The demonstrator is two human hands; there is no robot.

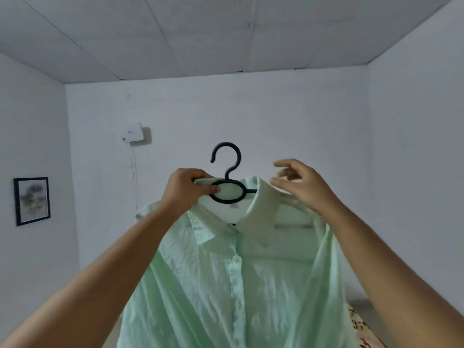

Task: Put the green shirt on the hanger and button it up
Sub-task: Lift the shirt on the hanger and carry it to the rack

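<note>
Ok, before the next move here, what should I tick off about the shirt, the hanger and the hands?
1. Hanger sits inside the green shirt, hook out above the collar: ok.
2. Left hand grips the hanger's oval loop firmly: ok.
3. Right hand is free, fingers loosely spread beside the collar: ok. It is blurred, so whether it touches the collar: cannot tell.
4. Both shoulders seated on the hanger arms: cannot tell; the left forearm hides one side.
5. Buttons fastened: cannot tell; the front edges lie together.
</note>
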